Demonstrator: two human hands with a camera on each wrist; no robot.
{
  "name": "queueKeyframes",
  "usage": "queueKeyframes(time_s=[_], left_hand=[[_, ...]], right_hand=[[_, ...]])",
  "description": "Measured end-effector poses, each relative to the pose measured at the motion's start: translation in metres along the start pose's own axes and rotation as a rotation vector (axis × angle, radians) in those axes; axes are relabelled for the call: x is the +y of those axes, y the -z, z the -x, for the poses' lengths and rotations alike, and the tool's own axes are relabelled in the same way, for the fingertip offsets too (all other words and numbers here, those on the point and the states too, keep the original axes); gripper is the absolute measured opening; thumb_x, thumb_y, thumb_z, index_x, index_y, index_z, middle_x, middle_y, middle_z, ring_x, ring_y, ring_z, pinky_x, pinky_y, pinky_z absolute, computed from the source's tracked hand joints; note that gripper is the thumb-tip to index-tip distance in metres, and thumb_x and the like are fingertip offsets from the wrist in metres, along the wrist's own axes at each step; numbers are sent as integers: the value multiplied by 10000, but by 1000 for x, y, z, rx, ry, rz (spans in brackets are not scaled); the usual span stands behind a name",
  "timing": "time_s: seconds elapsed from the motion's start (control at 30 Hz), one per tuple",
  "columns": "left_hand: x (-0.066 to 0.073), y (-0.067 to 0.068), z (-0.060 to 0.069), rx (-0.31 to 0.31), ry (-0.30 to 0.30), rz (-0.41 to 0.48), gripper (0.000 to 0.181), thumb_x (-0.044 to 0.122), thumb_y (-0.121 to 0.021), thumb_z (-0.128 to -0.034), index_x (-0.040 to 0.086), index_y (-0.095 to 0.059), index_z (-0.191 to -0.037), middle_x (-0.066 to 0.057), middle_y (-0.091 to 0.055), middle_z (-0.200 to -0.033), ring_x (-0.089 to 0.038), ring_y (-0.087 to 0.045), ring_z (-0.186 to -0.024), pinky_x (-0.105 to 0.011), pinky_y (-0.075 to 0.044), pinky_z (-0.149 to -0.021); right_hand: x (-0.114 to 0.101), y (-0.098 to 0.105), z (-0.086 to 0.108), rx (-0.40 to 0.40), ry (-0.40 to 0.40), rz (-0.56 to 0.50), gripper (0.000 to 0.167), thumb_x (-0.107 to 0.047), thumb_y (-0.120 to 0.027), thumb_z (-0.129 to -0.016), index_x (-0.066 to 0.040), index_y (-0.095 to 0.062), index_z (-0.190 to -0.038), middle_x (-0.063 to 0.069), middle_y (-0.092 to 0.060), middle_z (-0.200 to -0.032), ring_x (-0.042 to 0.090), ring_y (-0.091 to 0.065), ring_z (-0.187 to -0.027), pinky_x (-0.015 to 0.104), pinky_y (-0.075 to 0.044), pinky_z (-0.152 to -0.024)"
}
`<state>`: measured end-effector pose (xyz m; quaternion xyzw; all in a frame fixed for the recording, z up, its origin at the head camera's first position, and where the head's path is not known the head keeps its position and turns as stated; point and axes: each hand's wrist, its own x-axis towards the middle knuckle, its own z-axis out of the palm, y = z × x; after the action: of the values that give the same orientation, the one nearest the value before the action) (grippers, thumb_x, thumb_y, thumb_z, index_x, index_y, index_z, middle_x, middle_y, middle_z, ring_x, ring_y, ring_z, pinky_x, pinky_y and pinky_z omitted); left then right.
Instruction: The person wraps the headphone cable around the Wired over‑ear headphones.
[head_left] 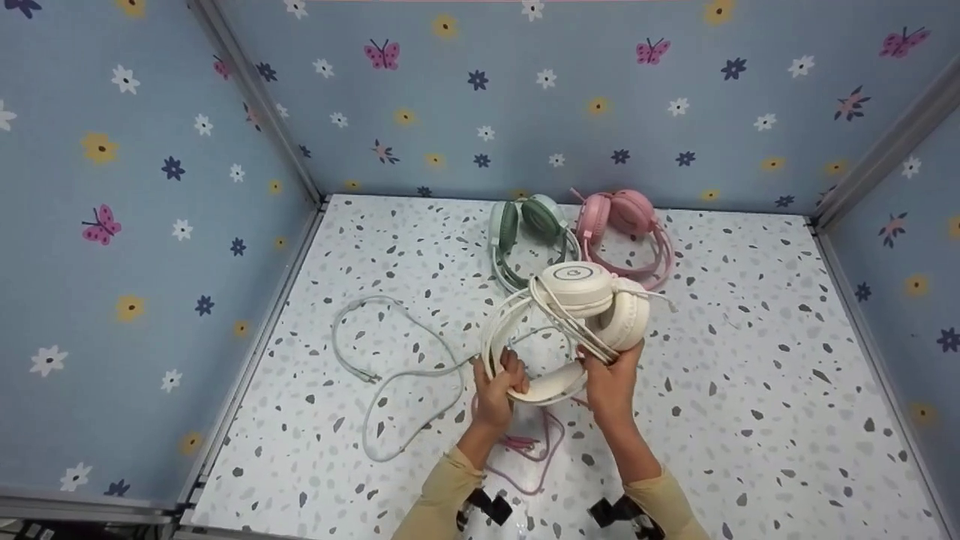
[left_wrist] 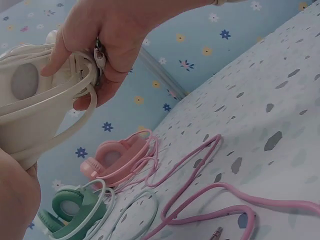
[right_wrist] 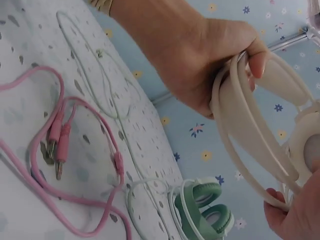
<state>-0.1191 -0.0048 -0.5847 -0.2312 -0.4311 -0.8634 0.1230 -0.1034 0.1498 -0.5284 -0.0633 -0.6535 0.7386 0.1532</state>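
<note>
The work looks only partway along. The white headset (head_left: 577,292) is up in the air, over the middle of the bench (head_left: 757,375), with both hands on it. The left grip (head_left: 499,386) curls round the headband, and the right grip (head_left: 613,381) holds it at the lower ear cup, closed on strands of the white cable (head_left: 583,335) as well.

What appears done is the gathering of that cable: it lies in several bunched strands along the headband and across the cups. Whether it is fastened cannot be told, since the fingers cover part of the bundle.

The other two headsets show no such gathering. The green headset (head_left: 541,217) and the pink headset (head_left: 632,212) are side by side at the far edge. The pale green cable (head_left: 409,373) spreads in loose loops to the left, and the pink cable (left_wrist: 280,203) trails loosely at the near side, its pink plugs (right_wrist: 61,147) lying bare. Judged by that, the white headset is not yet set down, and two cables remain loose.
</note>
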Motion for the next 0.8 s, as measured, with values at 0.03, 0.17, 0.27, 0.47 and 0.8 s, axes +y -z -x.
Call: queueKeyframes(time_s=[0.03,0.17,0.27,0.47,0.8], left_hand=[[-1,-2,1,-2,4,-51,216,-120,-376,-816,-21,-251,-671,-108,-276,-530,-244,-297,-405,-374,-339,-398],[-6,-9,5,-3,80,-215,123,-88,-497,-835,-99,-426,-736,-255,-451,-609,-352,-478,-522,-340,-478,-552],[-6,-10,9,-51,213,-244,162,-39,-533,-883,-148,-483,-992,-337,-538,-866,-399,-552,-790,-281,-476,-760],[6,-12,9,-75,489,-254,397,60,-423,-984,-54,-312,-1348,-296,-474,-1199,-384,-503,-1102,-427,-435,-921],[25,-11,8,8,633,-349,273,115,-412,-1032,-3,-371,-1275,-320,-577,-1020,-563,-556,-919,-465,-495,-784]], right_hand=[[-3,2,-1,8,13,15,597,98,-529,-928,-10,-204,-1417,188,-492,-1213,261,-597,-996,379,-522,-851],[0,16,-9,38,9,54,496,107,-457,-947,18,-250,-1389,188,-527,-1125,261,-625,-864,385,-537,-793],[14,33,-19,60,-23,83,453,88,-455,-959,-9,-278,-1364,174,-533,-1105,311,-617,-874,349,-535,-774],[20,69,-44,113,-137,148,396,51,-447,-974,-37,-278,-1322,167,-514,-1086,277,-613,-844,314,-546,-749],[24,147,-112,166,-291,251,423,-43,-457,-998,-114,-247,-1358,67,-455,-1111,214,-583,-829,292,-548,-747]])
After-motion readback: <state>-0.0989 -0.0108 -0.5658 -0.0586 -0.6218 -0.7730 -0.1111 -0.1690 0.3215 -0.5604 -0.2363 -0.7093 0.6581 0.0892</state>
